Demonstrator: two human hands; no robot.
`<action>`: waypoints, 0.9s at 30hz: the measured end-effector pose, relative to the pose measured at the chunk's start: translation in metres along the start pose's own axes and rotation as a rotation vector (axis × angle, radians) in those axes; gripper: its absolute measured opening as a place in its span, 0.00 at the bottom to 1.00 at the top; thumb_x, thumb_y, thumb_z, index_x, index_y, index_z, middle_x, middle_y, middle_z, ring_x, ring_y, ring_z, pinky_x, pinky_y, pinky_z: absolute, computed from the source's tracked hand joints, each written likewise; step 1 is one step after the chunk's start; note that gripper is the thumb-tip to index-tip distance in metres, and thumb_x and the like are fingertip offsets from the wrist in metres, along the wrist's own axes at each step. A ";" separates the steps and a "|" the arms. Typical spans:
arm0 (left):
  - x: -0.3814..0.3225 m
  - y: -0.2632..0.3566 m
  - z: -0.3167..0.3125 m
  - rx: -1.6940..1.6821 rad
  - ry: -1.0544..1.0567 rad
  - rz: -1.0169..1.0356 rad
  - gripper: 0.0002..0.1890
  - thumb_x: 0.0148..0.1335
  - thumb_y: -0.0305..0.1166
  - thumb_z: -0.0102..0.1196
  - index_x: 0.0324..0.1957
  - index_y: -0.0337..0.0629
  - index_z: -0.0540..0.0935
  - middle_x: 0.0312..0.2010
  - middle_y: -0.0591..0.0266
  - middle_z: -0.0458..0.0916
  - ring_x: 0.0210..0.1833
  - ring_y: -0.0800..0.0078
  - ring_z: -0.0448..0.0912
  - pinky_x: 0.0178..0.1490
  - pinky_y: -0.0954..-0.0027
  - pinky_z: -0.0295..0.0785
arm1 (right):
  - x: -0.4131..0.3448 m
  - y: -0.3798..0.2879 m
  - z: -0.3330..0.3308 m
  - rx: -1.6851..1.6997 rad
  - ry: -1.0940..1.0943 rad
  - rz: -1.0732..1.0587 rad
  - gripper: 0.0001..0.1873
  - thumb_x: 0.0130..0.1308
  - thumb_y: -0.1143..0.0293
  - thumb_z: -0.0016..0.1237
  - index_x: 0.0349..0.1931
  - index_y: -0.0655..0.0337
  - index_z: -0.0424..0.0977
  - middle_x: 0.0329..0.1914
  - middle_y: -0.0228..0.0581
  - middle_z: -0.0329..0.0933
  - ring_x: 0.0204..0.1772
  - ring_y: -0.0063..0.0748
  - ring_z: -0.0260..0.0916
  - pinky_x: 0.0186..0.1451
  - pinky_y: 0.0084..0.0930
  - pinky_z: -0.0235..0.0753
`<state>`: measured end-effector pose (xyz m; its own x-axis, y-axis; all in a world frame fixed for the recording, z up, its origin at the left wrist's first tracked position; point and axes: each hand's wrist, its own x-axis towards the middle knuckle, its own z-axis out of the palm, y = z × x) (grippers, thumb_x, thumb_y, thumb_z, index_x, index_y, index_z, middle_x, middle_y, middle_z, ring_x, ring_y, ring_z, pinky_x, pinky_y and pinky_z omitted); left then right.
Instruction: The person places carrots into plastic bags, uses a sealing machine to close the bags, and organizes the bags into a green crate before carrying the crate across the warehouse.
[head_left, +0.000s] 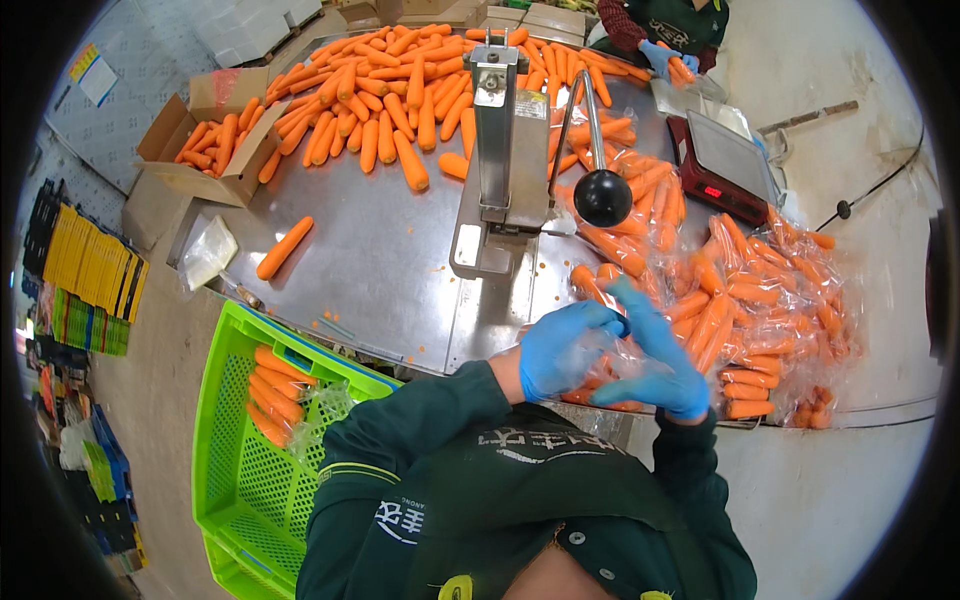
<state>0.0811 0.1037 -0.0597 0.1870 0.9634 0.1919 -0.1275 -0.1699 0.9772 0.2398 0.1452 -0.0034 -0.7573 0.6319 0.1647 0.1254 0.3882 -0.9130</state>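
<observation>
At the front edge of the metal table, my left hand (559, 349), in a blue glove, has its fingers closed around the gathered film of a clear plastic bag of carrots (585, 394). My right hand (664, 364), gloved too, is beside the bag with thumb and fingers spread; blur hides whether it grips the film. Bagged carrots (705, 315) lie heaped just right of my hands. Beyond them stands a metal bench device (495, 157) with a lever ending in a black ball knob (602, 198).
Loose carrots (390, 90) cover the table's far side, near a cardboard box (217, 180). One carrot (285, 248) and a stack of clear bags (208, 253) lie left. A green crate (247, 480) holds bagged carrots. A digital scale (724, 165) stands right; a co-worker's gloved hands (667, 60) hold carrots.
</observation>
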 end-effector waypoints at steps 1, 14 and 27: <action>0.007 0.004 0.002 0.205 -0.056 0.148 0.10 0.52 0.28 0.54 0.38 0.39 0.76 0.34 0.58 0.73 0.38 0.63 0.73 0.40 0.69 0.70 | -0.012 0.030 0.002 -0.045 -0.046 0.057 0.36 0.51 0.64 0.57 0.60 0.64 0.57 0.58 0.44 0.61 0.63 0.37 0.56 0.59 0.28 0.61; 0.027 0.036 -0.116 0.806 0.462 0.355 0.06 0.55 0.31 0.54 0.35 0.43 0.77 0.31 0.63 0.76 0.34 0.68 0.74 0.39 0.71 0.68 | 0.088 0.052 0.045 -0.669 0.255 -0.363 0.08 0.59 0.68 0.46 0.36 0.60 0.70 0.31 0.49 0.71 0.35 0.50 0.69 0.37 0.37 0.69; -0.008 -0.006 -0.123 0.230 0.551 0.255 0.29 0.52 0.28 0.59 0.56 0.39 0.66 0.50 0.62 0.69 0.51 0.73 0.69 0.55 0.72 0.64 | 0.012 -0.002 0.048 -0.225 -0.474 -0.047 0.09 0.58 0.66 0.49 0.37 0.57 0.74 0.27 0.40 0.71 0.29 0.33 0.72 0.33 0.24 0.71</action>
<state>-0.0395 0.1223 -0.0784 -0.3567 0.8416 0.4054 0.1219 -0.3883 0.9134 0.1995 0.1204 -0.0178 -0.9657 0.2578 -0.0314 0.1797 0.5761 -0.7974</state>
